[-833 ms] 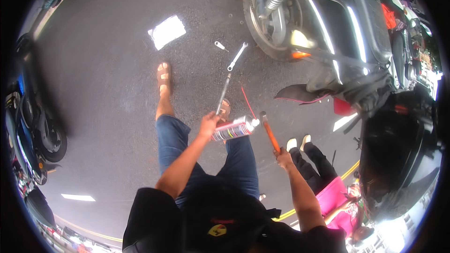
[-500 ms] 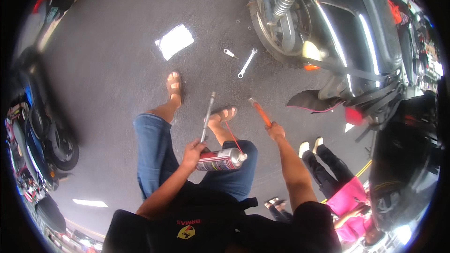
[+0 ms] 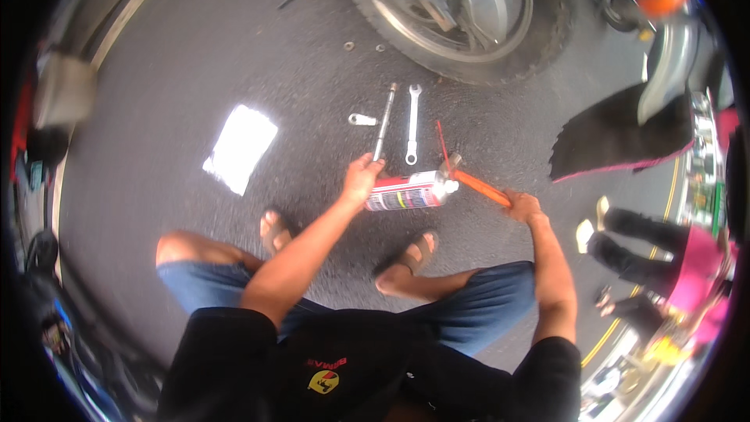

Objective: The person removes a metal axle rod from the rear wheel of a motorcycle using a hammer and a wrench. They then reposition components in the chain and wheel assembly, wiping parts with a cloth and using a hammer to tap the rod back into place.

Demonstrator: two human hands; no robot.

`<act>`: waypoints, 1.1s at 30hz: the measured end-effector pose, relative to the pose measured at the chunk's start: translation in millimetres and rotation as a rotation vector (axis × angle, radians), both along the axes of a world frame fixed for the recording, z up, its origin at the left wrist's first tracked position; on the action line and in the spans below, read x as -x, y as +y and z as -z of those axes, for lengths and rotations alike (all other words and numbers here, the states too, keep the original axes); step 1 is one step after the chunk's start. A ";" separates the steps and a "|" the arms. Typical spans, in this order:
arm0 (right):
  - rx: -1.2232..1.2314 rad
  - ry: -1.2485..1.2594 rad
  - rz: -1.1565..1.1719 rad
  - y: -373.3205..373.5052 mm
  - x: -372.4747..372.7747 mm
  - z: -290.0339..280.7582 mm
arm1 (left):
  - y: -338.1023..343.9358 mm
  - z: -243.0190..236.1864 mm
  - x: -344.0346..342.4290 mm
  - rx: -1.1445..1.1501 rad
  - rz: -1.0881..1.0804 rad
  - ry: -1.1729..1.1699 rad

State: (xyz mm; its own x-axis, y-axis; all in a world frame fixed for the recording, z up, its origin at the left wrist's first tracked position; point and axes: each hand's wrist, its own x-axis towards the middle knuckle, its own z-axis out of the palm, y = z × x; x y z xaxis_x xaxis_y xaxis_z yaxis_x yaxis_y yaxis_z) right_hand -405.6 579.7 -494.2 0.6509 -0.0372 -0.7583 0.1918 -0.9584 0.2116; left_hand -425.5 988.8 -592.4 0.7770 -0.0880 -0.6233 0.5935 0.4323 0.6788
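My left hand (image 3: 362, 180) is closed around two things at once: a red and white spray can (image 3: 406, 191) lying sideways, and a long metal rod (image 3: 385, 123) that points away from me. A thin red straw (image 3: 442, 141) sticks out from the can's nozzle end. My right hand (image 3: 523, 207) grips a hammer (image 3: 478, 186) by its orange handle. The hammer's head is beside the nozzle; whether they touch I cannot tell. Just beyond, on the asphalt, lie a combination wrench (image 3: 412, 121) and a short silver tool piece (image 3: 362, 119).
A motorcycle's rear wheel (image 3: 539, 39) stands at the far side, with two small rings or nuts (image 3: 349, 46) on the ground near it. A bright white packet (image 3: 241, 148) lies to the left. At right are a black flap (image 3: 617, 133) and a person in pink (image 3: 695, 266).
I have crouched lower and nearer the wheel. Both hands have moved forward with the can, rod and hammer, and the hammer's head has come close to the can's nozzle.
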 end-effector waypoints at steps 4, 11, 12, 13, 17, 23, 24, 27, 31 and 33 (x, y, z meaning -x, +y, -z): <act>-0.022 0.140 0.083 7.0 -4.0 -3.0 | -59.8 54.9 -16.6 -0.146 -0.003 -0.250; -1.140 -0.219 0.500 132.8 -45.6 -100.7 | -88.3 47.3 -23.8 0.394 -0.170 0.091; -1.108 -0.254 0.416 146.3 -43.2 -96.6 | -85.3 44.6 -25.7 0.402 -0.145 0.106; -1.071 -0.272 0.341 156.6 -39.1 -89.8 | -82.9 43.0 -30.7 0.361 -0.183 0.045; -1.345 -0.236 0.534 205.1 -35.3 -63.8 | -71.4 27.0 -38.9 0.465 -0.131 0.059; -1.522 -0.603 0.374 273.1 -40.9 -91.2 | -29.9 -29.4 -47.0 0.501 -0.008 0.005; -1.419 -0.665 0.311 275.2 -43.7 -98.2 | -13.0 -39.3 -56.8 0.208 0.121 0.059; -1.739 -0.640 0.448 245.5 -58.4 -126.5 | 52.9 -70.3 -68.2 -0.312 0.303 -0.007; -1.542 -0.880 0.305 220.0 -73.8 -141.3 | 125.0 -118.7 -71.0 -0.558 0.390 -0.047; -1.457 -0.860 0.061 233.1 -67.0 -132.6 | 134.2 -136.4 -67.0 -0.647 0.339 -0.041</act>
State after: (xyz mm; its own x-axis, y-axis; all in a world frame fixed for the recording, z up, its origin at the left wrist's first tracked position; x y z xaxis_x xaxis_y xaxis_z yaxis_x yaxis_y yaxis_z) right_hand -338.6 812.8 -361.6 0.8870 0.2834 0.3645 0.4578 -0.4377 -0.7739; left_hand -358.6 1123.0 -456.0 0.7965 0.0477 -0.6028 0.5919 -0.2656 0.7610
